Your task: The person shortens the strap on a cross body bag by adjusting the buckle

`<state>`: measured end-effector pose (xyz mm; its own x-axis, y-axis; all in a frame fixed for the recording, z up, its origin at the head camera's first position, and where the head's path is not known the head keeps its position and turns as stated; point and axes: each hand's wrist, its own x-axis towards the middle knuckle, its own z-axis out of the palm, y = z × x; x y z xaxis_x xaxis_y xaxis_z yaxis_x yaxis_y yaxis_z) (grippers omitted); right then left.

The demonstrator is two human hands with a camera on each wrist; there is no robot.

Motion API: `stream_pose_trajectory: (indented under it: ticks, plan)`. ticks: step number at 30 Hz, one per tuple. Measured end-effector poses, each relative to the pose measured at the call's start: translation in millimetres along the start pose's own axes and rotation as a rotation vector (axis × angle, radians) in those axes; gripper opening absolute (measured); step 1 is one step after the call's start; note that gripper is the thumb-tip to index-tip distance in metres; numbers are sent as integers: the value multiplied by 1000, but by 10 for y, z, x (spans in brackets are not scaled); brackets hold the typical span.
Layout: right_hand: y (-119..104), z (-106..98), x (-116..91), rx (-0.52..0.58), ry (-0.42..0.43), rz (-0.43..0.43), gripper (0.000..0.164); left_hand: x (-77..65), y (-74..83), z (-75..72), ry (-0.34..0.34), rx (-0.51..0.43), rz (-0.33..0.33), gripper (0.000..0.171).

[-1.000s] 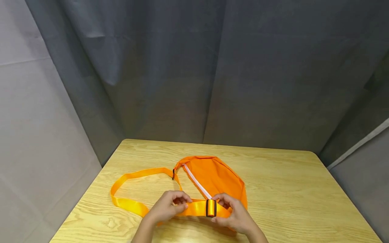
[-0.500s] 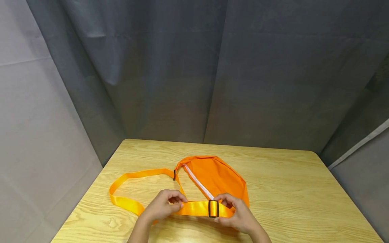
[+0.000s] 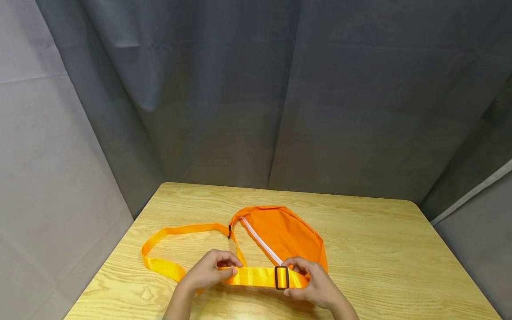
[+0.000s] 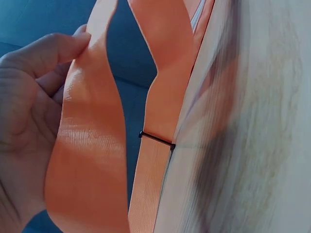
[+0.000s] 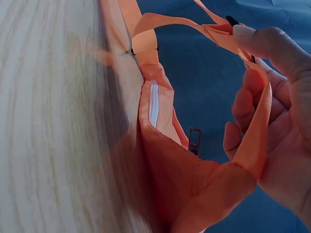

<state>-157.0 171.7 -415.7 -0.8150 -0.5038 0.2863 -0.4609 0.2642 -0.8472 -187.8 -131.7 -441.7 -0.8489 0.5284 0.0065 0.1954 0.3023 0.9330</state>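
Observation:
An orange bag [image 3: 286, 231] with a white zipper [image 3: 262, 241] lies on the table in the head view. Its strap [image 3: 256, 276] is stretched between my two hands in front of the bag. My left hand [image 3: 211, 270] pinches the strap between thumb and fingers. My right hand [image 3: 310, 284] pinches the black slide buckle [image 3: 282, 278] at its edges, seen also in the right wrist view as a dark buckle end [image 5: 232, 20] under the thumb. The rest of the strap loops left across the table to a black ring [image 3: 230, 231] at the bag's corner.
The wooden table [image 3: 380, 253] carries the bag near its front middle. Dark grey curtains [image 3: 224, 98] hang behind it, with pale panels [image 3: 52, 178] at the left and right sides. A zipper pull [image 5: 195, 138] shows in the right wrist view.
My left hand has slid left along the strap, so a longer stretch shows between it and the buckle. The right hand and buckle have shifted slightly right.

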Motion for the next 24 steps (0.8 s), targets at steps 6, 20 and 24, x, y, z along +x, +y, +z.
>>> stream_pose_trajectory:
  ticks: [6, 20, 24]
  plan:
    - [192, 30, -19, -23, 22, -4, 46, 13, -15, 19, 19, 13, -3, 8]
    - [439, -231, -93, -182, 28, 126, 51, 176, -51, 299, 26, 211, 125, 30]
    - [495, -199, -114, -263, 11, 187, 53, 192, -69, 359, 16, 217, 100, 31]
